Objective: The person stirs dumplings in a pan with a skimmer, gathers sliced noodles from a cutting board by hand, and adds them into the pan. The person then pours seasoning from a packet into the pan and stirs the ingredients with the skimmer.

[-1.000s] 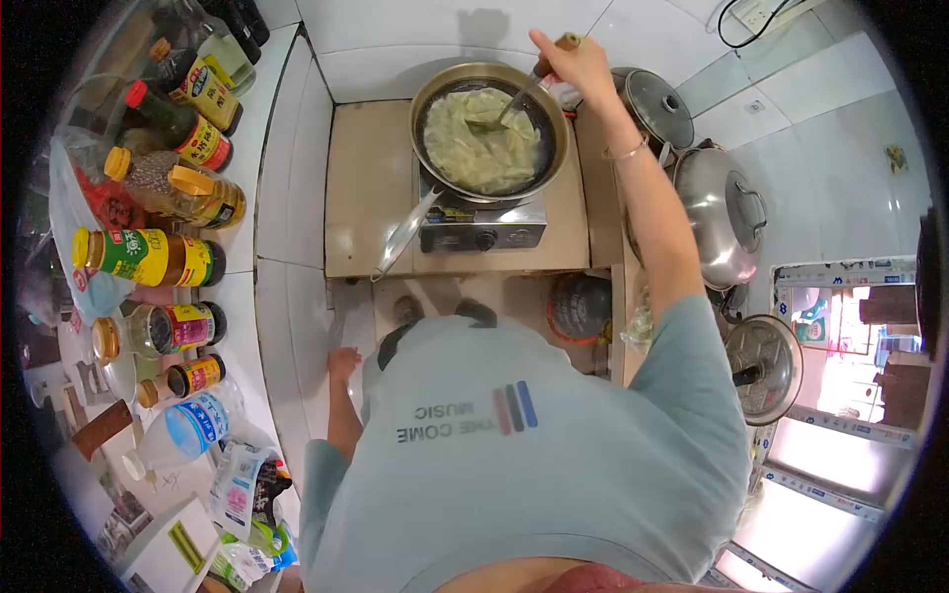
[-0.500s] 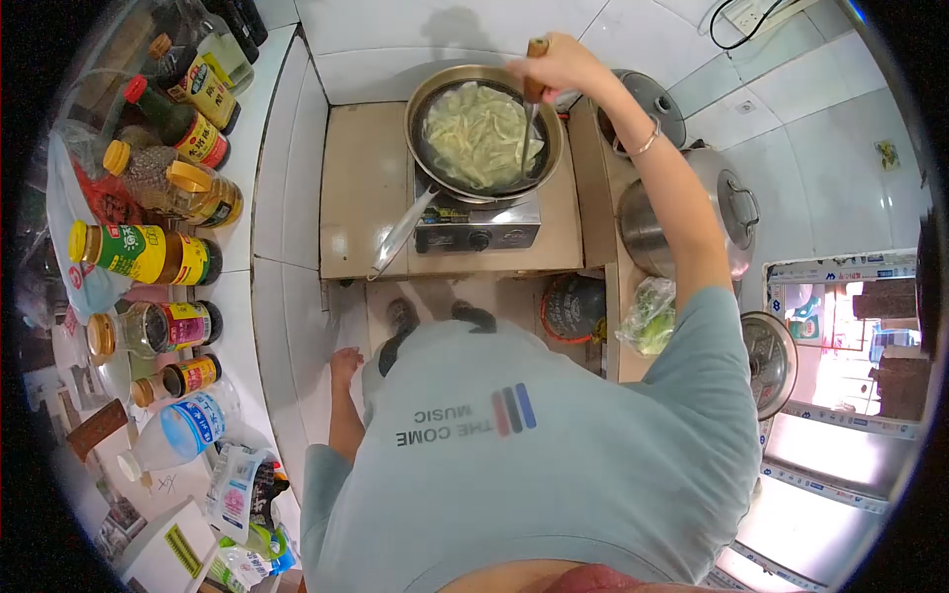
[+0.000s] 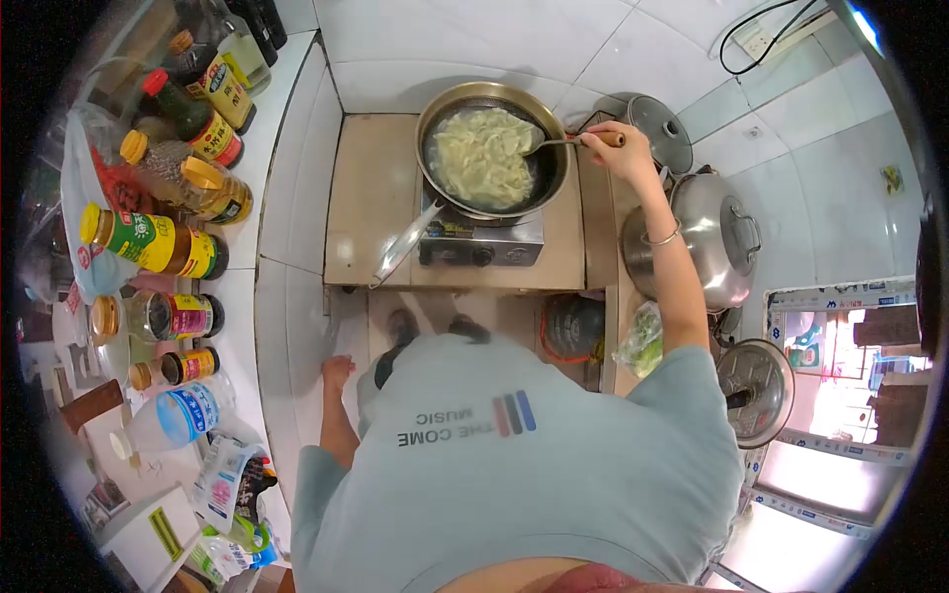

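My right hand [image 3: 621,150] is closed around the wooden handle of a metal ladle [image 3: 563,142], just right of the pan. The ladle's shank crosses the pan's right rim, and its head is partly hidden in the food. In the deep frying pan [image 3: 432,100], pale dumplings [image 3: 479,158] lie crowded in water. The pan sits on a gas stove [image 3: 489,242], its metal handle pointing toward my front left. Low at my left side, my left hand [image 3: 337,372] hangs with loose fingers, holding nothing visible and apart from the counter.
Sauce bottles [image 3: 158,242] and a water bottle [image 3: 188,420] line the left ledge. To the right stand a lidded steel pot [image 3: 712,237], a glass lid [image 3: 660,133] and bagged greens [image 3: 643,341]. Another lid [image 3: 756,393] is farther back. A tiled wall [image 3: 474,44] rises behind the stove.
My right hand has moved right and down, swinging the ladle from upright to nearly level across the pan's rim. The dumplings have shifted in the water. My left hand still hangs low.
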Tool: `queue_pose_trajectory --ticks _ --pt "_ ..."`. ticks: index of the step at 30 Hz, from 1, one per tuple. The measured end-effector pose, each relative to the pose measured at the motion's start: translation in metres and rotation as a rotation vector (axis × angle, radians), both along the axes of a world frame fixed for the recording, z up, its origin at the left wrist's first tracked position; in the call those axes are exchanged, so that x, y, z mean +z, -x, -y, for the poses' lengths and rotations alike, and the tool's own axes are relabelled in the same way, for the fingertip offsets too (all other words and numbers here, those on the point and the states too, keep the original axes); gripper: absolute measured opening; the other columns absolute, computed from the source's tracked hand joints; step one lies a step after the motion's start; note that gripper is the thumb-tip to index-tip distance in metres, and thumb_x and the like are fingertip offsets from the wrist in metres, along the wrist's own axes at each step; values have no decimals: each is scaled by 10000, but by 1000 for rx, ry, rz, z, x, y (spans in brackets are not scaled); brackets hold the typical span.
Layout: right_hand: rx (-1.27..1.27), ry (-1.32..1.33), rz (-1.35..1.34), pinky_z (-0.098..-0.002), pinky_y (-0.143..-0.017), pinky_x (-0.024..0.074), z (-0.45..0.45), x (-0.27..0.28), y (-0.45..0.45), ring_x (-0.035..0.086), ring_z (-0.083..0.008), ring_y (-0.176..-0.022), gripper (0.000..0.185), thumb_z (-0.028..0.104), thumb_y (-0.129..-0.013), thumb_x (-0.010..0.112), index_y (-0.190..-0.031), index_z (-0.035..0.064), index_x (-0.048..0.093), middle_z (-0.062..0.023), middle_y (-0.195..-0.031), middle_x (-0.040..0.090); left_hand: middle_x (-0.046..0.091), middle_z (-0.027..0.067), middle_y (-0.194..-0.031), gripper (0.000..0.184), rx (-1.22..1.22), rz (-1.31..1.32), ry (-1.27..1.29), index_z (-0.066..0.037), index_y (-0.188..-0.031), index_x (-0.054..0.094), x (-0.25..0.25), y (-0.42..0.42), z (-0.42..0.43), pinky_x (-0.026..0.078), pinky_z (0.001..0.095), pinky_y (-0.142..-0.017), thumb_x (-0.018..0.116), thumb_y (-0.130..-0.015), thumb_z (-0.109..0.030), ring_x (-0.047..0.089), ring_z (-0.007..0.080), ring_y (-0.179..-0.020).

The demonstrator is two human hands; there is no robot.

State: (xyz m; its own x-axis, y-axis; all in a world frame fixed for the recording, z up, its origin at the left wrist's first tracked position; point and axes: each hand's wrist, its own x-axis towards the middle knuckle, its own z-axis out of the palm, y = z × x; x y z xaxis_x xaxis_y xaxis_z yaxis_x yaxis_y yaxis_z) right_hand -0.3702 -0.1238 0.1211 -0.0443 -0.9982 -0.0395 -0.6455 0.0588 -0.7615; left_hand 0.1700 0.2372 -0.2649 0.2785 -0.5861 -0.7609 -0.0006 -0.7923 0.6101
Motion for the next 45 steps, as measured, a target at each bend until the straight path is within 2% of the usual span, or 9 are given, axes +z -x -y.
queue_pose_trajectory --ticks 1,10,23,26,27,28,29,31,45 --pt "-5 -10 99 -217 -627 505 8 -15 10 621 -67 -723 213 198 -794 731 -906 21 692 -31 -742 662 663 120 -740 212 7 15 0 75 -923 651 5 3 0 506 281 -581 583 -817 -96 621 177 -625" --pt "-97 39 687 -249 -701 550 59 -52 9 629 -128 -795 228 110 -810 716 -995 -4 647 -73 -934 651 645 84 -681 186 28 32 121 43 -889 661 16 8 -9 462 281 -540 615 -813 -121 593 171 -587" --pt "625 -37 144 -308 -859 488 62 9 -21 601 -153 -952 273 62 -776 717 -1044 85 670 -36 -1019 661 645 122 -741 154 302 -273 -9 50 -926 640 -18 -1 -34 467 286 -527 581 -849 -70 598 183 -626" --pt "817 47 24 -315 -868 482 47 26 -21 602 -173 -956 263 26 -754 714 -1010 69 674 -37 -1012 656 653 102 -745 185 193 -249 -54 20 -933 649 -64 -13 -54 471 295 -548 577 -868 -138 603 181 -633" --pt "904 85 -30 -319 -871 482 39 33 -20 604 -187 -953 255 10 -742 713 -989 59 675 -43 -1005 652 658 96 -753 208 -168 16 142 13 -925 652 -81 -23 -56 471 300 -559 573 -869 -172 606 179 -631" --pt "898 81 -31 -319 -871 482 30 43 -19 604 -187 -953 255 10 -742 713 -989 59 675 -43 -1005 652 663 91 -760 233 -529 283 337 6 -916 655 -80 -25 -30 471 305 -571 569 -871 -206 608 177 -628" --pt "908 93 -51 -322 -861 479 20 54 -17 597 -199 -956 266 -15 -722 709 -976 53 675 -52 -1009 643 663 91 -760 233 -534 279 337 6 -916 655 -83 -27 -46 471 305 -571 569 -871 -206 608 177 -628" --pt "916 102 -54 -334 -851 475 6 72 -9 592 -227 -960 272 -40 -697 704 -954 47 678 -78 -1012 640 664 94 -734 261 -111 96 25 6 -845 658 -33 -6 -15 469 312 -587 555 -859 -234 614 183 -633" --pt "704 -67 -132 -326 -793 498 -82 77 32 630 -249 -929 297 -38 -687 691 -969 58 687 -131 -1054 648 664 96 -720 269 -248 114 101 16 -867 667 -7 -5 43 481 304 -592 560 -863 -231 632 168 -658"
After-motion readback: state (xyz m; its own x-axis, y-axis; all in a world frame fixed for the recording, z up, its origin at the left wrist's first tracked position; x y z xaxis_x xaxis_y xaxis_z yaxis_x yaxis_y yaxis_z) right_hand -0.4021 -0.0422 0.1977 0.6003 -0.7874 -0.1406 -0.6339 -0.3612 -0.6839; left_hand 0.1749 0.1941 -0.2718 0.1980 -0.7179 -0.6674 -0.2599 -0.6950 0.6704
